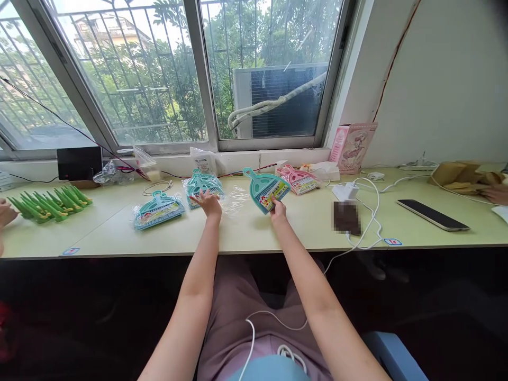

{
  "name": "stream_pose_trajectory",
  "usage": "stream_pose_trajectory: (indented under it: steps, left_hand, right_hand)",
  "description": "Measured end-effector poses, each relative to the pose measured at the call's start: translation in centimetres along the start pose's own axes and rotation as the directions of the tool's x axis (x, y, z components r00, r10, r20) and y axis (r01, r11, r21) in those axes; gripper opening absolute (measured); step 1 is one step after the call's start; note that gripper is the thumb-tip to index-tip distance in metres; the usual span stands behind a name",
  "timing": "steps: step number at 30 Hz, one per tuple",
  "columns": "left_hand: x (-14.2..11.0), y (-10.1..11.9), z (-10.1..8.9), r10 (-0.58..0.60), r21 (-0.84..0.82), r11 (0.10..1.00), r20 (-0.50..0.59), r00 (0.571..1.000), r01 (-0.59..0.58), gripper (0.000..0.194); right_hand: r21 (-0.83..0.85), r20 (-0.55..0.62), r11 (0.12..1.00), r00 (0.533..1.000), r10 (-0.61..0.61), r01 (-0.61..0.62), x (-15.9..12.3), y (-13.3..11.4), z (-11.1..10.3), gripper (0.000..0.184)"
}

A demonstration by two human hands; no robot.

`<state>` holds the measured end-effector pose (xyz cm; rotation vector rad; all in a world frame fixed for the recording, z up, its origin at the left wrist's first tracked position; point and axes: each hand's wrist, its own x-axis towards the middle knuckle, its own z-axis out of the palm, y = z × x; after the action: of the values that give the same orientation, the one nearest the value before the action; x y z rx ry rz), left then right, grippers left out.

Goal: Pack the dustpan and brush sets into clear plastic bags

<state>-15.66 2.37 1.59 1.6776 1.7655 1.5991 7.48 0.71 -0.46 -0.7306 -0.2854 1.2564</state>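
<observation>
My right hand [279, 208] grips the lower edge of a teal dustpan set [262, 186], a small dustpan with a brush and a printed label, tilted above the table. My left hand [210, 205] is open, fingers spread, in front of a bagged stack of teal dustpan sets [202, 182]; whether it touches the bag I cannot tell. To its left lies another bagged teal dustpan set [159, 210]. A clear plastic wrapper [237, 202] lies between my hands. Behind the held set rests a pink dustpan set [298, 178].
Green stalk-like items [50, 203] stand in rows at left, beside another person's hand [7, 212]. At right are a white charger [345, 191] with cables, a phone [432, 214], a pink box [352, 148], brown paper packages [456, 174] and another person's hand [496, 194].
</observation>
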Motion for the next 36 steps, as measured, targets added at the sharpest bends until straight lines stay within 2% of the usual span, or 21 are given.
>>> stream_pose_trajectory:
  steps: [3, 4, 6, 8, 10, 12, 15, 21, 24, 29, 36]
  left_hand:
    - [-0.6, 0.3, 0.4, 0.078, 0.124, 0.989, -0.003, 0.997, -0.077, 0.022]
    - [-0.8, 0.5, 0.6, 0.121, 0.167, 0.978, 0.054, 0.991, -0.128, 0.017]
    - [-1.2, 0.8, 0.9, 0.166, 0.211, 0.952, 0.255, 0.952, -0.222, 0.013]
    - [-1.4, 0.8, 1.0, 0.155, 0.233, 0.931, 0.443, 0.883, -0.28, 0.028]
    - [-1.3, 0.6, 1.1, 0.119, 0.276, 0.91, 0.542, 0.832, -0.309, 0.038]
    - [-1.3, 0.3, 1.3, 0.088, 0.318, 0.89, 0.582, 0.808, -0.326, 0.039]
    - [-1.5, 0.1, 1.8, 0.071, 0.353, 0.874, 0.587, 0.807, -0.334, 0.029]
    - [-2.7, 0.7, 2.2, 0.132, 0.383, 0.853, 0.498, 0.857, -0.355, 0.028]
    - [-3.0, 1.4, 2.2, 0.16, 0.378, 0.843, 0.502, 0.85, -0.382, 0.026]
    - [-3.0, 2.0, 2.5, 0.117, 0.446, 0.803, 0.533, 0.838, -0.396, 0.024]
    - [-2.9, 1.8, 3.0, 0.105, 0.479, 0.797, 0.491, 0.865, -0.368, 0.034]
  right_hand:
    - [-0.052, -0.01, 0.999, 1.0, 0.007, -0.008, 0.0, 0.1, 0.0, 0.018]
    - [-0.068, -0.016, 0.998, 1.0, 0.009, -0.01, -0.1, 0.1, 0.1, 0.018]
    - [-0.098, -0.036, 0.995, 0.999, 0.01, -0.014, -0.3, 0.0, 0.1, 0.016]
    - [-0.13, -0.064, 0.991, 0.998, 0.012, -0.02, -0.6, -0.2, 0.0, 0.014]
    - [-0.159, -0.078, 0.987, 0.997, 0.009, -0.021, -1.1, -0.6, -0.4, 0.012]
    - [-0.19, -0.057, 0.982, 0.998, 0.003, -0.014, -1.8, -1.1, -1.2, 0.012]
    - [-0.253, -0.005, 0.967, 1.0, -0.004, 0.003, -2.9, -2.1, -2.9, 0.013]
    - [-0.421, -0.011, 0.905, 0.998, 0.063, -0.062, -5.1, -4.5, -5.4, 0.015]
    - [-0.448, -0.047, 0.889, 0.995, 0.088, -0.1, -5.5, -5.1, -5.5, 0.017]
    - [-0.448, -0.095, 0.889, 0.994, 0.056, -0.093, -5.4, -5.1, -5.2, 0.014]
    - [-0.425, -0.108, 0.902, 0.993, 0.037, -0.08, -5.4, -4.7, -4.7, 0.016]
